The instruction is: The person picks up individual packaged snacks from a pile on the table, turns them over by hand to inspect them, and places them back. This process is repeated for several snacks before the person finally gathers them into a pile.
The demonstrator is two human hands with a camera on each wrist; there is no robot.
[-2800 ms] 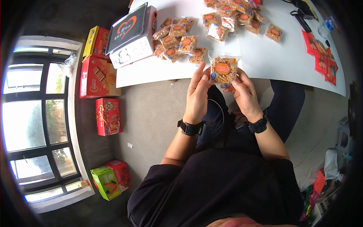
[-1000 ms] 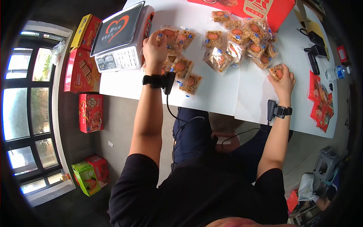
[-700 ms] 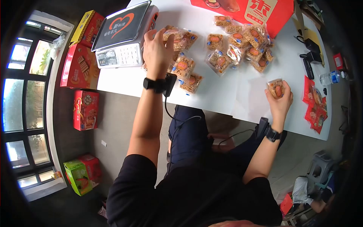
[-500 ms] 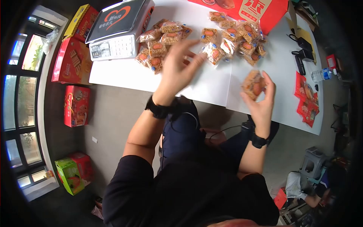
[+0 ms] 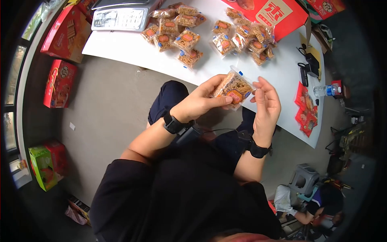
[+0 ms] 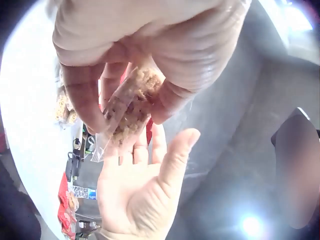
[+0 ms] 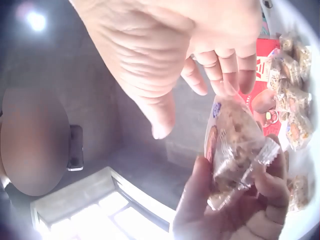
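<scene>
In the head view the left hand [image 5: 203,99] grips a clear-wrapped snack [image 5: 233,90] by its left side, thumb on the label face, just off the table's front edge. The right hand [image 5: 266,109] is at the packet's right side, fingers loosely bent, palm facing it. The left wrist view shows the left hand [image 6: 145,45] pinching the packet [image 6: 131,107] between thumb and fingers, with the right palm [image 6: 142,192] spread beyond. In the right wrist view the right thumb stands apart from the packet [image 7: 232,145], while its fingertips are at the wrapper's upper end; contact is unclear.
Two piles of wrapped snacks [image 5: 167,26] [image 5: 258,34] lie on the white table [image 5: 121,50], with a scale [image 5: 119,19] at left and a red box [image 5: 274,14] behind. Red packets [image 5: 305,111], a bottle [image 5: 325,90] and black devices [image 5: 312,64] are at right.
The left hand has moved from the left pile to the packet and now grips it. The right hand has brought the packet toward the body and loosened its grip. The view has shifted.
</scene>
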